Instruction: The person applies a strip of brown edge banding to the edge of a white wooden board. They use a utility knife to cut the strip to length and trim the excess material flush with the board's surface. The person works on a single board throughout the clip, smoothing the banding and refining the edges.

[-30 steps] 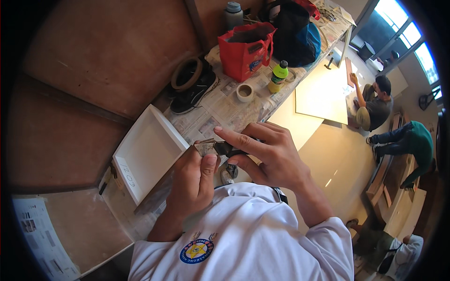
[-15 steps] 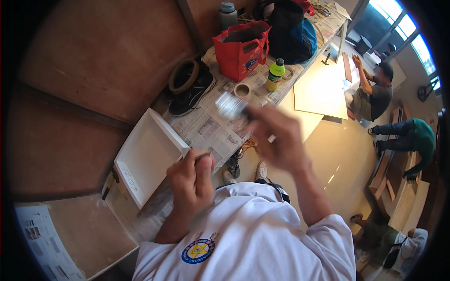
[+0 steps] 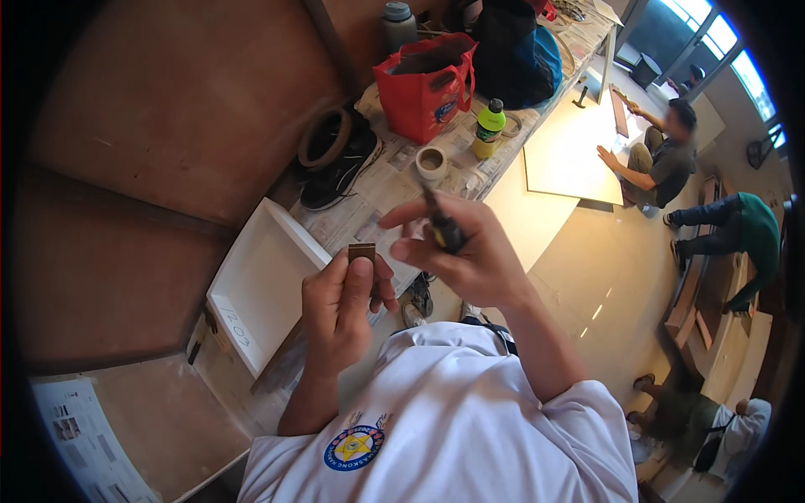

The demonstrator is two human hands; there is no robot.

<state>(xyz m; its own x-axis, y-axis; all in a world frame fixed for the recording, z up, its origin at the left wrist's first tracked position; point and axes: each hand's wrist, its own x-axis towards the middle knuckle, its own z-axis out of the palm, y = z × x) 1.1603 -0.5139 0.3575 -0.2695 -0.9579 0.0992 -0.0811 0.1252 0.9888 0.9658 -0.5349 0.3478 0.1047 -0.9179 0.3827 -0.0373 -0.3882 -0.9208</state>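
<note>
My left hand [image 3: 335,303] is closed, pinching a small flat brown block [image 3: 361,251], perhaps wood, upright between thumb and fingers. Just to its right, my right hand [image 3: 480,256] grips a slim tool with a black-and-yellow handle [image 3: 446,230]. Blur and the angle hide the tool's exact kind. The right thumb and forefinger stretch toward the block without touching it. Beside my left hand, a white open box or drawer [image 3: 264,277] leans over the bench edge.
On the newspaper-covered bench [image 3: 360,225] stand a tape roll [image 3: 432,163], a green-capped bottle [image 3: 489,130], a red bag [image 3: 426,88] and black shoes [image 3: 340,178]. A large pale board [image 3: 570,159] lies beyond on the right. A co-worker [image 3: 662,155] crouches by it; others bend near planks [image 3: 696,293].
My right hand has turned, so the blurred shiny end is no longer seen and the dark handle shows. My left hand has raised and turned the block. The crouching co-worker's hand now rests on the board.
</note>
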